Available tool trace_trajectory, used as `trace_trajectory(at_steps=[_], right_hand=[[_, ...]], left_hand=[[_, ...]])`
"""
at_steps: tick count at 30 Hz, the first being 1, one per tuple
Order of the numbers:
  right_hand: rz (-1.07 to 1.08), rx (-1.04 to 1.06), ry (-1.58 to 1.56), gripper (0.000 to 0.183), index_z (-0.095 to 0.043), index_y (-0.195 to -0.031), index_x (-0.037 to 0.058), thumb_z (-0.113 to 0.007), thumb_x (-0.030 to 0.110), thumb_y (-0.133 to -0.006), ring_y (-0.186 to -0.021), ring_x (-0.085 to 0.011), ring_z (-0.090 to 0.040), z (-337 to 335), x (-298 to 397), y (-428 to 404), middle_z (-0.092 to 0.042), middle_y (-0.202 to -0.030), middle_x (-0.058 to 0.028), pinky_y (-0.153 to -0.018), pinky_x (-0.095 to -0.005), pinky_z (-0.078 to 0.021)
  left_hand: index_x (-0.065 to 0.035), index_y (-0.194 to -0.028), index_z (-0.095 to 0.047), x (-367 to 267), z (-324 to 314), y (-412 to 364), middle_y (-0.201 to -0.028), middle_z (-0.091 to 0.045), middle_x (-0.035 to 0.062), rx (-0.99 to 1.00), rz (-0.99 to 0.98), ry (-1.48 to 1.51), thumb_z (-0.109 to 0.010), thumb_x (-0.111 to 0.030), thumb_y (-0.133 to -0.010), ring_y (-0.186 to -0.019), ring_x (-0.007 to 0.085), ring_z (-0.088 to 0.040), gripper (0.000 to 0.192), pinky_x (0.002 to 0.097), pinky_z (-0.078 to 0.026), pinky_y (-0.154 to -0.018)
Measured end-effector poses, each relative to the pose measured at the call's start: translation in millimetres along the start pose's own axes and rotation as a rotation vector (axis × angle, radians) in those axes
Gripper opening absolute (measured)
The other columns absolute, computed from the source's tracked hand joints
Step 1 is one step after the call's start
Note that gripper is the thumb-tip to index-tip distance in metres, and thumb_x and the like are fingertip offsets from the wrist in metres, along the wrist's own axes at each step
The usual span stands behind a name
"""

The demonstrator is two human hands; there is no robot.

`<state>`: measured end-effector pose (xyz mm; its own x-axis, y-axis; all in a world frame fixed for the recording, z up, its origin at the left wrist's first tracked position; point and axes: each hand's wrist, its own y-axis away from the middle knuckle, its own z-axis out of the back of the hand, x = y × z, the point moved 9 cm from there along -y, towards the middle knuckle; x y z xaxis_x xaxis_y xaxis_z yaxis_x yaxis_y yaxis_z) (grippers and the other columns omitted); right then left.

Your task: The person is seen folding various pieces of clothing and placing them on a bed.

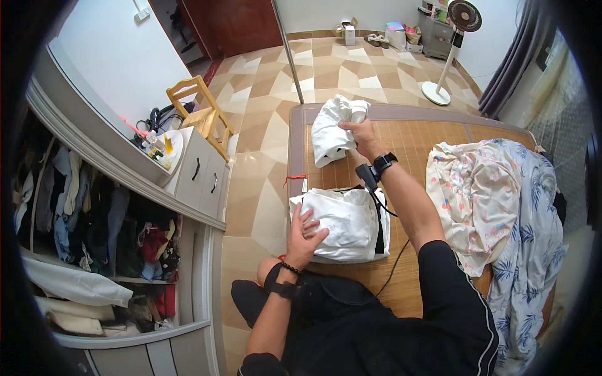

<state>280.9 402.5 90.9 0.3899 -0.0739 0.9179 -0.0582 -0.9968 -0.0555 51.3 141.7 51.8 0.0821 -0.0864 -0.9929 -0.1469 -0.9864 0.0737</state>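
Note:
In my right hand (361, 134) is a bunched white garment (334, 127), gripped along its right side near the bed's far left corner. Some black shows at its lower edge. Closer to me lies a stack of folded white and black clothes (345, 225) on the bamboo bed mat (409, 286). My left hand (303, 237) rests at the left side of this stack, fingers spread against the top white cloth. A black device with a cable is strapped to my right wrist.
To the right lie a patterned cream cloth (470, 197) and a blue-leaf quilt (536, 211). An open wardrobe (108, 225) with hanging clothes stands at the left. Beyond are a wooden chair (204, 117), a metal pole (292, 61) and a pedestal fan (444, 75).

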Motion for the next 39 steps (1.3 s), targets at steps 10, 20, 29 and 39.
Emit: trace_trajectory(at_steps=[10,20,29,39], right_hand=[[-0.019,0.003,0.134,0.056,-0.054,-0.123,-0.0032,-0.081,0.001,-0.074,-0.094,-0.0234,-0.068,7,-4,-5,-0.065,-0.109,-0.0126,-0.077,-0.0363,-0.059],[-0.192,-0.371,0.687,0.098,-0.023,-0.15,-0.0051,-0.077,0.044,-0.085,-0.123,-0.0268,-0.052,171,-49,194,-0.051,-0.135,-0.0234,-0.097,-0.0366,-0.046],[-0.199,-0.332,0.398,0.085,-0.039,-0.143,-0.0039,-0.078,0.043,-0.083,-0.12,-0.0264,-0.056,99,-92,331,-0.055,-0.134,-0.0207,-0.104,-0.0379,-0.043],[-0.158,-0.266,0.397,0.08,-0.048,-0.137,-0.0039,-0.082,0.04,-0.079,-0.116,-0.0272,-0.059,83,-83,285,-0.061,-0.126,-0.0205,-0.099,-0.039,-0.0463]], left_hand=[[-0.0048,-0.158,-0.012,8,-1,5,-0.151,-0.038,0.0227,0.037,0.01,-0.127,-0.078,-0.014,-0.084,-0.128,0.0292,-0.051,0.1,0.0384,-0.047,-0.1],[-0.0004,-0.151,-0.032,7,51,7,-0.147,-0.043,0.0196,-0.222,-0.007,-0.297,-0.08,-0.024,-0.083,-0.129,0.0285,-0.05,0.087,0.0369,-0.046,-0.102],[0.0092,-0.152,-0.022,95,43,-6,-0.151,-0.038,0.0244,-0.166,0.385,-0.147,-0.085,-0.06,-0.066,-0.137,0.0312,-0.041,0.128,0.0375,-0.036,-0.111],[0.0056,-0.145,-0.039,85,21,-43,-0.136,-0.055,0.0151,-0.218,0.343,0.026,-0.081,-0.045,-0.079,-0.122,0.0241,-0.053,0.093,0.0335,-0.04,-0.104]])
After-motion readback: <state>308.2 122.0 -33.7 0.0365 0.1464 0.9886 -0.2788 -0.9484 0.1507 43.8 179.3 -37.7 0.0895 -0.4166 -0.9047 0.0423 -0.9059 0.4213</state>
